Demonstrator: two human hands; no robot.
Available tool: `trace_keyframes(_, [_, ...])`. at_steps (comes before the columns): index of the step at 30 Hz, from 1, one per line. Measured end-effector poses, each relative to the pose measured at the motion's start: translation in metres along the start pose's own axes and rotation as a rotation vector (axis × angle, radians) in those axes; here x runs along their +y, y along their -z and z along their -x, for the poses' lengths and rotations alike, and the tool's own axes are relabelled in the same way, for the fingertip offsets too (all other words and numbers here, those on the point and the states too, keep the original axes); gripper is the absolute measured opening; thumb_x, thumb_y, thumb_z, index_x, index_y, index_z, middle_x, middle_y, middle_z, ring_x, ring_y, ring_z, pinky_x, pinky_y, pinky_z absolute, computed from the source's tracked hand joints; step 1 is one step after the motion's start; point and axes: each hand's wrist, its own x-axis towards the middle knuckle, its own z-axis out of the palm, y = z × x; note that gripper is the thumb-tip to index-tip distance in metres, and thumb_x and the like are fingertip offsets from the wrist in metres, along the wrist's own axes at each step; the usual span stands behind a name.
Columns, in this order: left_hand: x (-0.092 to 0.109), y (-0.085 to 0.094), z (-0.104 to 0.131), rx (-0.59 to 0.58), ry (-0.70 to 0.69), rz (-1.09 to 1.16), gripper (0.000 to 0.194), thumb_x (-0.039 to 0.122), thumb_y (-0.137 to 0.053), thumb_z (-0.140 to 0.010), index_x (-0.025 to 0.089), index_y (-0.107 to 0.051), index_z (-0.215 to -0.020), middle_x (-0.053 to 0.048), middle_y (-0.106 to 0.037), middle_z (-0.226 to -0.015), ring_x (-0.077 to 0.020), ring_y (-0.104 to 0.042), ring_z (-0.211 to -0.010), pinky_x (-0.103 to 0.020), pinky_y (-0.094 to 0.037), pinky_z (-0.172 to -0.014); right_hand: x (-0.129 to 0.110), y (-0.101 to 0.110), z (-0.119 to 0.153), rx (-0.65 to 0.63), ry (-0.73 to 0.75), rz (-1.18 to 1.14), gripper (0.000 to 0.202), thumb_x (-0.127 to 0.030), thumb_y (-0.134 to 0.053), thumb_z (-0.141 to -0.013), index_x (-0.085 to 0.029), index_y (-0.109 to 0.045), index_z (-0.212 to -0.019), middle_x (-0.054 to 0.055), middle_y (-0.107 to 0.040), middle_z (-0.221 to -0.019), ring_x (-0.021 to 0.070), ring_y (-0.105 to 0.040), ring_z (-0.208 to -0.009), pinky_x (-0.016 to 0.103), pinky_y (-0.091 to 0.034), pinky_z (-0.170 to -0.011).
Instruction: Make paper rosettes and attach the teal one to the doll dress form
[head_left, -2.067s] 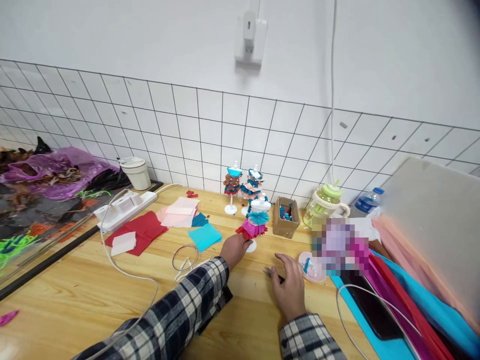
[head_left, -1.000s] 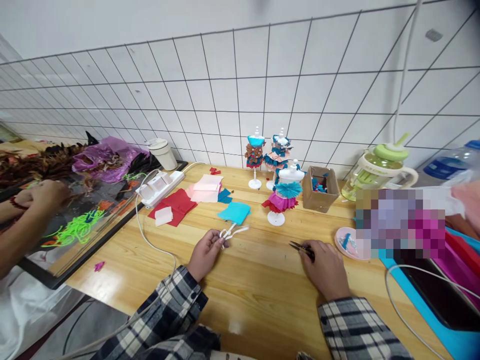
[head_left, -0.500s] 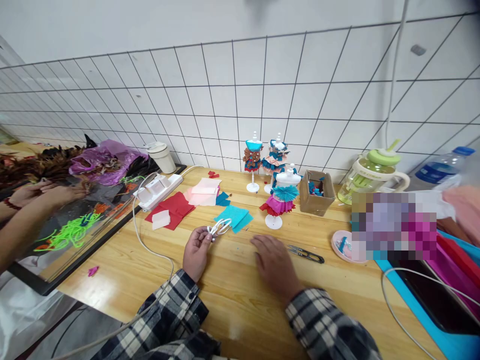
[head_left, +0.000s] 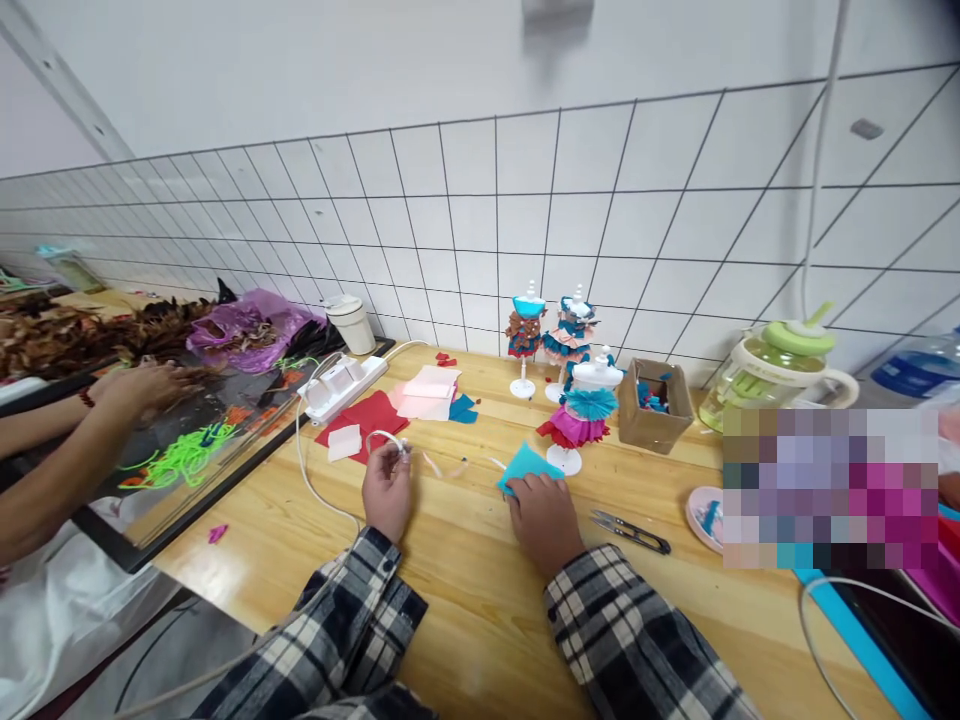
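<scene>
My left hand (head_left: 387, 492) is closed on a looped white ribbon (head_left: 384, 436), over the wood table left of centre. Right of it, my right hand (head_left: 544, 515) has its fingertips on the turquoise paper (head_left: 528, 466), the fingers bent over its lower edge. Close behind that paper stands a small white dress form (head_left: 592, 400) in turquoise, magenta and red ruffles. Black thread snips (head_left: 631, 532) lie to the right of my right hand. Red paper (head_left: 367, 415) and pale pink paper (head_left: 427, 390) lie behind my left hand.
Two more dressed forms (head_left: 526, 335) stand by the tiled wall, beside a cardboard box (head_left: 655, 420). A power strip (head_left: 345, 388) with its cable lies at left; a co-worker's hands (head_left: 142, 388) are beyond. A green-lidded jug (head_left: 780, 370) and pink dish (head_left: 701, 515) sit at right.
The turquoise paper has moved right, under my right hand's fingers. My left hand has shifted off to the left of where the paper lay, still with the white ribbon. The view has tilted up slightly.
</scene>
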Motion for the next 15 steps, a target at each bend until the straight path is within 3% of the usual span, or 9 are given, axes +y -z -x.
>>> trace_keyframes(6, [-0.012, 0.009, -0.033, -0.153, -0.048, -0.252, 0.023, 0.033, -0.056, -0.083, 0.019, -0.065, -0.099, -0.011, -0.072, -0.099, -0.0275, -0.066, -0.095, -0.043, -0.049, -0.089, 0.012, -0.001, 0.004, 0.039, -0.061, 0.01, 0.023, -0.024, -0.048, -0.096, -0.022, -0.07, -0.1, 0.006, -0.069, -0.09, 0.0204, -0.061, -0.086, 0.033, -0.036, -0.073])
trace_keyframes(10, [-0.006, 0.016, -0.045, -0.338, -0.147, -0.337, 0.029, 0.03, -0.06, -0.079, 0.023, -0.07, -0.106, -0.01, -0.073, -0.101, -0.0295, -0.065, -0.097, -0.043, -0.046, -0.093, 0.016, -0.005, 0.008, 0.259, -0.054, -0.107, 0.028, -0.024, -0.045, -0.097, -0.023, -0.071, -0.107, 0.006, -0.071, -0.095, 0.018, -0.064, -0.082, 0.029, -0.042, -0.069])
trace_keyframes(13, [0.001, 0.009, -0.036, -0.604, -0.35, -0.453, 0.045, 0.025, -0.052, -0.085, 0.026, -0.059, -0.129, -0.009, -0.074, -0.103, -0.0277, -0.065, -0.098, -0.042, -0.047, -0.092, 0.012, -0.007, 0.008, 0.374, 0.076, -0.203, 0.034, -0.022, -0.042, -0.098, -0.023, -0.064, -0.122, 0.007, -0.07, -0.113, 0.0185, -0.064, -0.096, 0.03, -0.048, -0.08])
trace_keyframes(15, [0.005, 0.004, -0.029, -0.636, -0.428, -0.5, 0.049, 0.022, -0.05, -0.085, 0.025, -0.055, -0.133, -0.01, -0.072, -0.108, -0.0272, -0.065, -0.1, -0.042, -0.047, -0.093, 0.008, -0.007, 0.007, 0.335, 0.199, -0.229, 0.039, -0.026, -0.046, -0.096, -0.02, -0.057, -0.133, 0.009, -0.065, -0.126, 0.0216, -0.06, -0.109, 0.035, -0.047, -0.092])
